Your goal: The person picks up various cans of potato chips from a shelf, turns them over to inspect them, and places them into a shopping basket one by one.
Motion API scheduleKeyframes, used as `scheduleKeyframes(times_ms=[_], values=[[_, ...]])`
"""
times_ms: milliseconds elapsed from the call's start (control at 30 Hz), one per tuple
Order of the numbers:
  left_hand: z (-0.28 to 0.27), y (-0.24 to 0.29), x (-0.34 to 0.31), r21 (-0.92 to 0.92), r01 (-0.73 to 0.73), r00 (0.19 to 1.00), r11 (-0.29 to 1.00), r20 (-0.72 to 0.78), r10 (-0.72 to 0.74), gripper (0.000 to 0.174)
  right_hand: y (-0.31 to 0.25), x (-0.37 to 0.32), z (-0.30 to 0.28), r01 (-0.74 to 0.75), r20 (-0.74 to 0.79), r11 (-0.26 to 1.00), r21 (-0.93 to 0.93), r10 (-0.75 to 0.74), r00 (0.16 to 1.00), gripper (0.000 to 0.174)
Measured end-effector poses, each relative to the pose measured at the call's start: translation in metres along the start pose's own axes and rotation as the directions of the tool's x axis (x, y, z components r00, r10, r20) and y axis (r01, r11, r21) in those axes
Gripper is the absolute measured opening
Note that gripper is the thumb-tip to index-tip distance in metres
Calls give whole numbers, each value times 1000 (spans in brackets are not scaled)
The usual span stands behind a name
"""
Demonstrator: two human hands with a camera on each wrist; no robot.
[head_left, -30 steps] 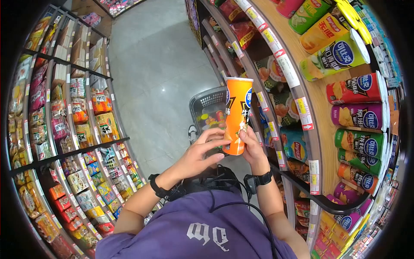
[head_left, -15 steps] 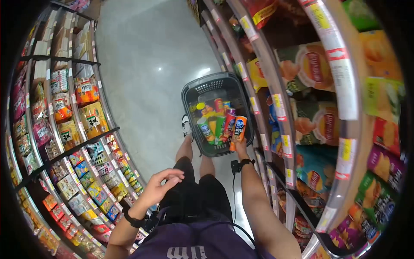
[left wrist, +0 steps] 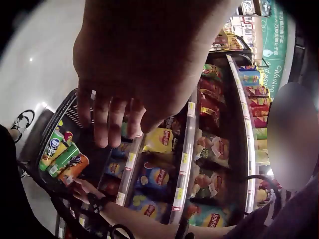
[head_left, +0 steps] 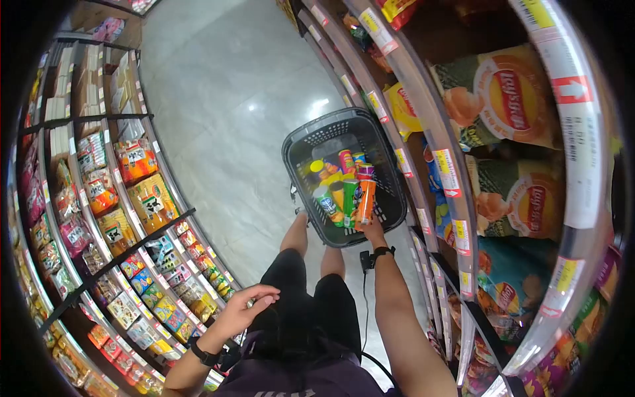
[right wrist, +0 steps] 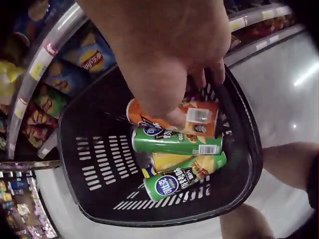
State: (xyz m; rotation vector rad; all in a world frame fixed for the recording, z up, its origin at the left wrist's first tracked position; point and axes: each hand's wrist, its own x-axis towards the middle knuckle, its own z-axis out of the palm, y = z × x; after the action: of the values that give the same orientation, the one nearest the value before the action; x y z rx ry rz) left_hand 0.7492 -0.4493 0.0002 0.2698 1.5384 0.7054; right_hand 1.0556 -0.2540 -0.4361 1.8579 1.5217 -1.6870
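Observation:
My right hand is down inside the black shopping basket, gripping an orange chip canister by its lower end. In the right wrist view the thumb lies across the orange canister, and the other fingers are partly hidden behind it. Right beside it lies a green chip canister, with a second green and yellow one along the basket's side. My left hand hangs in front of the body, fingers loosely bent, holding nothing.
Bagged chips fill the shelves close on the right, their price rail jutting beside the arm. Snack shelves line the left. Grey floor runs between them. More canisters and a yellow lid lie in the basket.
The orange canister went from both hands at chest height down into the basket in the right hand. The left hand let go and drew back toward the body. The view tilted downward.

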Motion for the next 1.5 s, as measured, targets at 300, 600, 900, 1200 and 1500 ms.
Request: scheduleKeyframes(times_ms=[300, 600, 900, 1200, 1500], values=[[3, 65, -11, -37, -226, 971, 974, 70, 228, 25, -57, -86, -42, 153, -4, 986, -61, -153, 988, 37], [24, 127, -31, -74, -515, 838, 854, 167, 520, 27, -209, -257, -151, 547, -79, 818, 178, -542, 837, 38], [71, 182, -46, -30, -707, 679, 707, 251, 690, 27, -315, -527, -280, 871, -541, 492, 1, -732, 414, 30], [88, 160, -57, 45, -709, 697, 704, 196, 689, 27, -258, -618, -300, 874, -801, 418, -249, -596, 57, 19], [112, 156, -76, 15, -771, 633, 637, 139, 762, 23, -183, -689, -331, 404, -753, 639, -655, -502, -426, 37]])
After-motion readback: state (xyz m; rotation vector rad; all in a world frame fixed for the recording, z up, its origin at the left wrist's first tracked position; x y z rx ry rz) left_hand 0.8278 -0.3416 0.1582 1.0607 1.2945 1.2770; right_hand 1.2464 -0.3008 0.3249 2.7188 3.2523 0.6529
